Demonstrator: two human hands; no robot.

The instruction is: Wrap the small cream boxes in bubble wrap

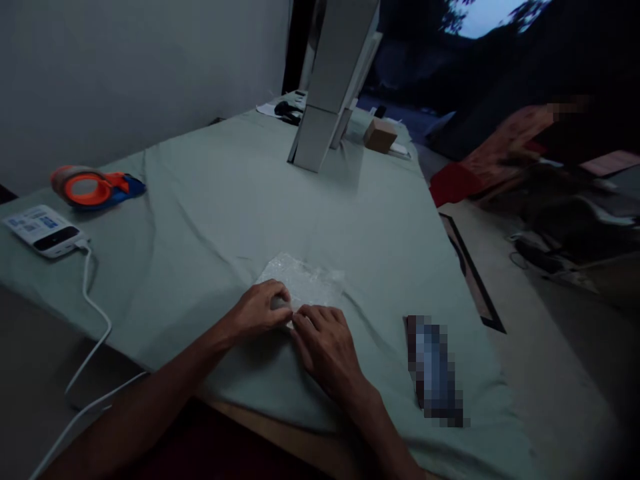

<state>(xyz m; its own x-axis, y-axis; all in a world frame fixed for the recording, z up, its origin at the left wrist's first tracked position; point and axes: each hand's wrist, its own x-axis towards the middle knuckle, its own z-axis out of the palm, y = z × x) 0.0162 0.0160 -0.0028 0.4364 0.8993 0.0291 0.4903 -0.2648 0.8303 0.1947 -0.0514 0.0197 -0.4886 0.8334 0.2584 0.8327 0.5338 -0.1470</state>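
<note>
A clear, shiny piece of plastic that looks like bubble wrap lies flat on the green cloth in front of me. My left hand has its thumb and fingers curled together in a pinch at the near left edge of the wrap. Close beside it, my right hand has bent fingers pressed on the near edge, its thumb near the left fingertips. The fingertips of both hands almost meet there. Exactly what lies between them is partly hidden.
The cloth-covered table bears an orange and blue tape dispenser, a white device with a cable, and a blurred-out dark flat object. Tall white boxes and a small brown box stand farther back. A person sits at right.
</note>
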